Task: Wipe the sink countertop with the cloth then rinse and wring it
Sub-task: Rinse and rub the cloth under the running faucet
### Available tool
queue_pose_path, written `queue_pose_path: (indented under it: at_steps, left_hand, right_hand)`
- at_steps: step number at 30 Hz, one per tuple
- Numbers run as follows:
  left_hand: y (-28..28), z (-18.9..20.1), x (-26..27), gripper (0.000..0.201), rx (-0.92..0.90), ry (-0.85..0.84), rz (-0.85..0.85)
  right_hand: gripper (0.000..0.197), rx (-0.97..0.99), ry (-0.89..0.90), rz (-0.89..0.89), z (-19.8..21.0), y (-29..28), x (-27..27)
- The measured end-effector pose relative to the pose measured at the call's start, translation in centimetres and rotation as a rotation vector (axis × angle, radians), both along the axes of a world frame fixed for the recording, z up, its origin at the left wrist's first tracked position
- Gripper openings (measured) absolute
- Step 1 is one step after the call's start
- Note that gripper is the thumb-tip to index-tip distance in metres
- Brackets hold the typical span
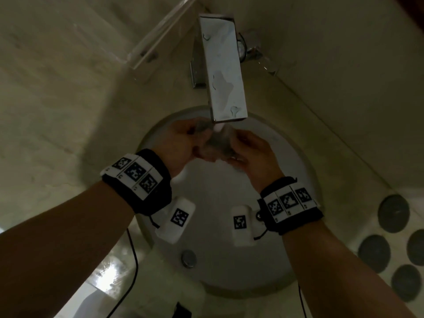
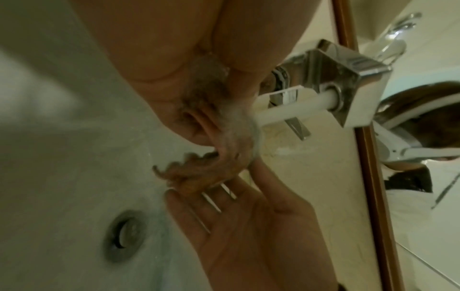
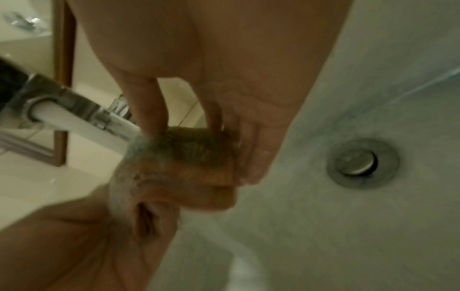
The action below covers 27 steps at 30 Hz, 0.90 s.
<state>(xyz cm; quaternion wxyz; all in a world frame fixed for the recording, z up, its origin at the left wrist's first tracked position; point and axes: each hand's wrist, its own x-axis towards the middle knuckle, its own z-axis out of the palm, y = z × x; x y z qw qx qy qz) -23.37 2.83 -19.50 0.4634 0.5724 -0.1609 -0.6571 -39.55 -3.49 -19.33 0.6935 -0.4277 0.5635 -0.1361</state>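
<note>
Both hands' grip (image 1: 181, 143) (image 1: 252, 152) pinching wet cloth (image 1: 214, 145), faucet stream (image 2: 293, 110), over sink basin (image 1: 218, 203)

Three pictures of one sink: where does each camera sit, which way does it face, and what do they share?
Head: on the head, looking down at the faucet, basin, both forearms and wristbands.
Left wrist: under the left hand, facing the cloth, water stream and right hand.
Right wrist: under the right hand, facing the same cloth and stream.
Shared: both wrist views show the drain.
</note>
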Motion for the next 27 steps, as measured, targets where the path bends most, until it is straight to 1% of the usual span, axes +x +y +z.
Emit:
queue_pose_path:
  at_steps: [2, 3, 5, 7, 9, 12, 14, 15, 17, 20, 21, 22, 23, 24, 25, 26, 27]
  left_hand:
    - [0.0, 0.1, 0.5, 0.032, 0.002, -0.03, 0.023]
    - [0.0, 0.0, 0.6, 0.032, 0.008, -0.053, 0.022]
    - [-0.1, 0.2, 0.7, 0.028, 0.031, -0.171, 0.003]
    - [-0.1, 0.0, 0.7, 0.019, 0.036, -0.242, 0.008]
    - [-0.1, -0.2, 0.6, 0.014, 0.029, -0.24, 0.023]
    - [0.4, 0.0, 0.8, 0.021, 0.021, -0.194, 0.009]
    - [0.5, -0.4, 1.2, 0.024, 0.02, -0.17, 0.004]
    - [0.5, -0.6, 1.3, 0.024, 0.015, -0.187, -0.016]
    - [0.2, -0.8, 1.4, 0.022, -0.028, -0.306, -0.129]
    - [0.0, -0.2, 1.3, 0.029, -0.063, -0.553, -0.419]
    - [-0.1, 0.2, 1.0, 0.026, -0.056, -0.605, -0.475]
    - [-0.2, 0.5, 0.7, 0.019, -0.055, -0.613, -0.485]
    - [-0.4, 0.7, 0.6, 0.019, -0.052, -0.603, -0.467]
    - [-0.4, 1.0, 0.5, 0.028, -0.046, -0.611, -0.421]
    - [-0.5, 1.0, 0.4, 0.033, -0.026, -0.613, -0.355]
    - [-0.6, 1.1, 0.4, 0.031, -0.014, -0.565, -0.287]
    - [-0.6, 1.2, 0.4, 0.027, -0.011, -0.467, -0.233]
  right_hand:
    - [0.016, -0.097, 0.024, -0.052, 0.2, -0.1, -0.2]
    - [0.009, -0.158, 0.06, -0.047, 0.2, -0.2, -0.4]
    - [0.003, -0.243, 0.108, 0.001, 0.3, -0.2, -0.7]
    - [0.006, -0.244, 0.077, -0.001, 0.8, -0.1, -0.6]
    - [0.011, -0.207, 0.012, -0.044, 1.3, 0.0, -0.5]
    - [0.011, -0.222, -0.015, -0.051, 1.6, -0.2, -0.5]
    - [0.014, -0.279, 0.008, -0.01, 1.6, -0.2, -0.6]
    - [0.018, -0.304, 0.014, 0.016, 1.6, -0.2, -0.6]
    - [0.027, -0.358, 0.029, 0.085, 1.8, -0.4, -0.7]
    - [0.039, -0.451, 0.065, 0.232, 2.3, -0.8, -0.9]
    - [0.041, -0.475, 0.074, 0.269, 2.6, -0.9, -0.9]
    - [0.041, -0.487, 0.087, 0.282, 2.9, -1.1, -0.8]
    - [0.041, -0.496, 0.101, 0.27, 3.2, -1.4, -0.7]
    - [0.041, -0.502, 0.116, 0.23, 3.7, -1.9, -0.5]
    - [0.044, -0.501, 0.12, 0.165, 4.2, -2.4, -0.4]
    - [0.05, -0.494, 0.098, 0.081, 4.8, -3.2, 0.0]
    - [0.057, -0.484, 0.062, -0.012, 5.5, -4.0, 0.4]
